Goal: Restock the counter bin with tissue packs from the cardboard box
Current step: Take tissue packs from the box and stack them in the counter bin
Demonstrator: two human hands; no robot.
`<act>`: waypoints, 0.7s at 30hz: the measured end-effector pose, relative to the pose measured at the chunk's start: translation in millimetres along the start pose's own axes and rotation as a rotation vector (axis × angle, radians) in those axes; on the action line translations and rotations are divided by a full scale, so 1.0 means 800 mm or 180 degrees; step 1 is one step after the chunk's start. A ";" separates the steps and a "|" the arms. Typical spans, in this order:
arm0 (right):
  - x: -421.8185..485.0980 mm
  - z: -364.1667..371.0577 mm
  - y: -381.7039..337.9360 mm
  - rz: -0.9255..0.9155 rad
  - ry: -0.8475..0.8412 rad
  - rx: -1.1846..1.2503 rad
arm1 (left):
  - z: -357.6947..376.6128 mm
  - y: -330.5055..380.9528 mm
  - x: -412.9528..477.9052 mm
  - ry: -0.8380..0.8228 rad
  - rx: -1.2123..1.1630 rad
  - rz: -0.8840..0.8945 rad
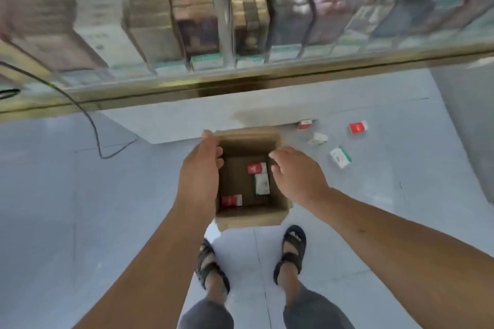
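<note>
An open cardboard box point(252, 215) sits low in front of me, above the pale floor. My left hand point(199, 176) grips its left wall, fingers inside and thumb at the far corner. My right hand point(295, 175) is at the right wall, fingers and thumb curled over the rim. Inside lie a red-and-white tissue pack point(256, 168), a white-and-green pack point(262, 184) and a red pack point(231, 200). No counter bin is recognisable in this blurred view.
A glass display counter with a gold edge point(240, 80) runs across just beyond the box. Loose packs lie on the floor to the right: red point(358, 127), red point(304, 123), white-green point(340, 157), plus crumpled paper point(317, 138). A black cable point(91, 120) hangs left. My sandalled feet point(290, 251) stand behind the box.
</note>
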State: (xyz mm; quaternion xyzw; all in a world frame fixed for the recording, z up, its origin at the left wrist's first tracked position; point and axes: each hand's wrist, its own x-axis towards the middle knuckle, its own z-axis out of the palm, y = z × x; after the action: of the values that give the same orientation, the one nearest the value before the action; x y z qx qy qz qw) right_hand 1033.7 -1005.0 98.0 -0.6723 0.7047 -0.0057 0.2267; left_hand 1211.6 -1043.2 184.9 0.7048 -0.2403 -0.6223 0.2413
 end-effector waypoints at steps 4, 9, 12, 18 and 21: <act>0.028 0.110 0.041 0.0187 -0.0317 0.0039 | 0.023 -0.072 0.080 0.0048 0.0052 -0.0118; 0.071 0.261 0.078 0.0644 -0.0843 -0.0057 | 0.043 -0.176 0.183 -0.0027 0.0247 -0.0352; 0.103 0.348 0.095 0.1095 -0.1107 0.0048 | 0.050 -0.235 0.246 0.0042 0.0316 -0.0573; 0.175 0.494 0.133 0.1624 -0.1597 0.0181 | 0.062 -0.307 0.335 0.0059 0.0273 -0.0528; 0.209 0.541 0.158 0.1831 -0.1745 0.0193 | 0.071 -0.320 0.369 0.0067 0.0146 -0.0412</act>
State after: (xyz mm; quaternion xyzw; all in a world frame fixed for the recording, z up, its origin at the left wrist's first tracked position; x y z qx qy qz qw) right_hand 1056.7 -1022.8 -382.1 -0.4170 0.7771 0.2169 0.4185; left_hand 1197.4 -1037.7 -209.4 0.7308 -0.2059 -0.6234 0.1868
